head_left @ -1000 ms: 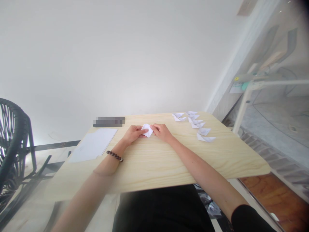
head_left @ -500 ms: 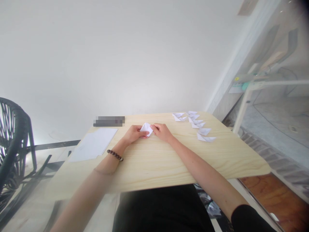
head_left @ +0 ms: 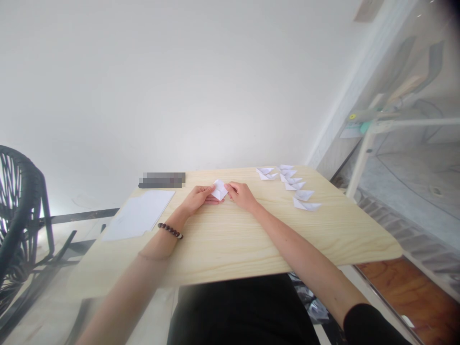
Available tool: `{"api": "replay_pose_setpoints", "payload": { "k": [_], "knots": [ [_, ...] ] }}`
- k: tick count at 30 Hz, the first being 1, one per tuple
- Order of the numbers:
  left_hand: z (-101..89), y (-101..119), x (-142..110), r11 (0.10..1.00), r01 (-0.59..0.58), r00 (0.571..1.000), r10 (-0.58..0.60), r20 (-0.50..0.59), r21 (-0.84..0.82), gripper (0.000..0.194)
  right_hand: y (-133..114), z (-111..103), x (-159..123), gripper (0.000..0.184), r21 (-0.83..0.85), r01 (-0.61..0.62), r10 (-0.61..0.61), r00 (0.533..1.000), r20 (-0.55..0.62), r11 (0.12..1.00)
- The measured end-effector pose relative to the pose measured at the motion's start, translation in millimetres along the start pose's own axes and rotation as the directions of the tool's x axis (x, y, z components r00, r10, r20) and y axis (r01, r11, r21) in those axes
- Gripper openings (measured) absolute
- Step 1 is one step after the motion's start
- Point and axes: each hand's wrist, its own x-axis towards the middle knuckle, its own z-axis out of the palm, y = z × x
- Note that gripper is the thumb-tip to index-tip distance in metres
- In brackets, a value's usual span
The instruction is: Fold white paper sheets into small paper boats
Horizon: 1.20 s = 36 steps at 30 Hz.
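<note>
A small piece of folded white paper [head_left: 219, 190] is held between my two hands, above the middle of the table. My left hand [head_left: 198, 198] grips its left side, thumb on the front and fingers behind and beneath it. At its right edge, my right hand [head_left: 240, 195] pinches the paper between thumb and fingertips. Creases show on the face turned toward me. To the right of my hands, several folded white paper boats [head_left: 293, 184] sit on the tabletop, the nearest one [head_left: 306, 204] closest to my right forearm.
White paper sheets [head_left: 138, 215] lie flat on the left of the wooden table [head_left: 230, 244]. Behind them is a dark, blurred-out oblong object [head_left: 162, 180]. A woven chair [head_left: 30, 201] stands left of the table; a white wall [head_left: 215, 86] rises behind it.
My left thumb has shifted up from the paper's lower part to its left edge, and the left fingers now extend beneath. The paper has turned slightly. Both arms stay nearly in place.
</note>
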Motion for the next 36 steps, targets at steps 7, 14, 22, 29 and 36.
{"api": "replay_pose_setpoints", "payload": {
  "k": [7,14,22,29,36],
  "knots": [
    [1.0,-0.9,-1.0,0.996,-0.056,0.998,0.059,-0.036,0.075,0.037,1.5,-0.1,-0.7,0.040,0.044,-0.019,0.017,0.999,0.037,0.999],
    [-1.0,-2.8,-0.5,0.968,-0.072,0.996,0.083,-0.037,0.241,0.042,0.1,0.3,-1.2,0.030,0.124,-0.033,0.018,0.993,0.120,0.992],
    [1.3,-2.8,0.2,0.985,-0.027,0.997,0.039,-0.069,0.167,0.038,-1.2,-2.0,-0.7,0.030,0.123,-0.024,0.013,0.996,0.091,0.992],
    [-0.9,0.5,-0.6,0.998,0.013,1.000,-0.012,-0.021,0.055,0.041,-1.1,-2.2,-0.3,0.030,0.102,-0.016,0.006,0.995,0.096,0.995],
    [4.7,1.9,-2.6,0.984,-0.069,0.991,0.087,-0.102,0.165,0.039,-4.3,-2.7,-1.9,0.029,0.134,-0.040,0.023,0.992,0.126,0.990]
  ]
}}
